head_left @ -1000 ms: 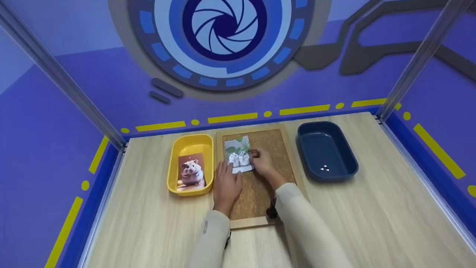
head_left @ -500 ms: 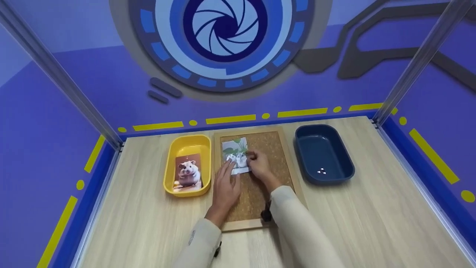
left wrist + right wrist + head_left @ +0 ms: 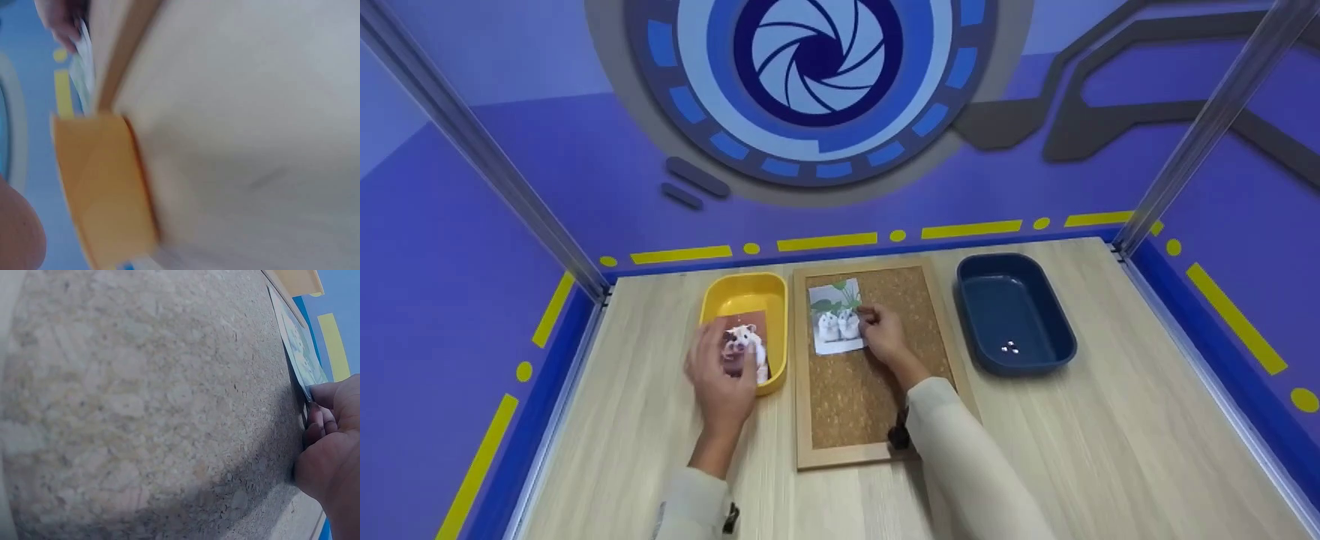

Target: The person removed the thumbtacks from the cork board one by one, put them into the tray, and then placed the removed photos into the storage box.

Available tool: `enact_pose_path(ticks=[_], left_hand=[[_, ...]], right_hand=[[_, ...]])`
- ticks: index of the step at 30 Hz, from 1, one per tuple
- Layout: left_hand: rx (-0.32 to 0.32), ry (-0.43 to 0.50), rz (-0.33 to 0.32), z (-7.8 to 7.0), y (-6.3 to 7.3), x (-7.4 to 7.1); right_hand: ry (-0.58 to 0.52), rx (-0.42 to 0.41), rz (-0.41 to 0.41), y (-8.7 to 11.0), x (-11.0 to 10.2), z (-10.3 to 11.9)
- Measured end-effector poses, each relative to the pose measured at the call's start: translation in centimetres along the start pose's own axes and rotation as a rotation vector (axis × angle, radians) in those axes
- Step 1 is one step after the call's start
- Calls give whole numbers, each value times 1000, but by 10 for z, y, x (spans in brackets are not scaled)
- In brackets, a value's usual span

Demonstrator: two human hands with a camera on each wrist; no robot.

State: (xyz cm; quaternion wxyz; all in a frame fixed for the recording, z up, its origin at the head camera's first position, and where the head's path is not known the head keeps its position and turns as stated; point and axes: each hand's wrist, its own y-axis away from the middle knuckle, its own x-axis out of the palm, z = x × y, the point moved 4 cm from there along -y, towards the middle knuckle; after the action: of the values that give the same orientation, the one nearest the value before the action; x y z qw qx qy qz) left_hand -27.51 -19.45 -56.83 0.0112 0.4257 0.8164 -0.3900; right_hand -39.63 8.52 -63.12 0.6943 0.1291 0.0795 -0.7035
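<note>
A photo of two hamsters [image 3: 832, 337] lies on the upper left of the cork board [image 3: 855, 409]. My right hand [image 3: 887, 337] pinches the photo's right edge; in the right wrist view the thumb lies on its corner with the other fingers curled below. Over the front left of the yellow tray [image 3: 781, 315] is my left hand [image 3: 721, 379], fingers loosely spread around a photo of one hamster [image 3: 750, 337] and partly covering it. Whether the fingers touch that photo cannot be told. The left wrist view is blurred, showing the tray's outer wall [image 3: 107, 191].
To the right of the board stands a dark blue tray [image 3: 1012, 300] with several small shiny pieces [image 3: 1010, 347] near its front. The board has a raised wooden frame [image 3: 847, 455]. Purple panels [image 3: 585, 187] enclose the table at the back and sides.
My left hand has left the two-hamster photo and moved left to the yellow tray. My right hand stays at the photo's right edge.
</note>
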Motion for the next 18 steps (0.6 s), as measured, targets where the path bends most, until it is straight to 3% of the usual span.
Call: enact_pose_path(ticks=[5, 8, 11, 14, 18], left_hand=[[-299, -40, 90, 37, 9, -18], [-487, 62, 202, 56, 13, -17], [-629, 161, 299, 70, 17, -12], [-677, 216, 324, 80, 20, -10], [-701, 218, 318, 89, 23, -11]], right_hand=[[1, 8, -4, 1, 0, -2], [0, 13, -1, 0, 0, 0], [-7, 22, 4, -1, -1, 1], [-24, 36, 5, 0, -2, 0], [-40, 38, 8, 1, -4, 0]])
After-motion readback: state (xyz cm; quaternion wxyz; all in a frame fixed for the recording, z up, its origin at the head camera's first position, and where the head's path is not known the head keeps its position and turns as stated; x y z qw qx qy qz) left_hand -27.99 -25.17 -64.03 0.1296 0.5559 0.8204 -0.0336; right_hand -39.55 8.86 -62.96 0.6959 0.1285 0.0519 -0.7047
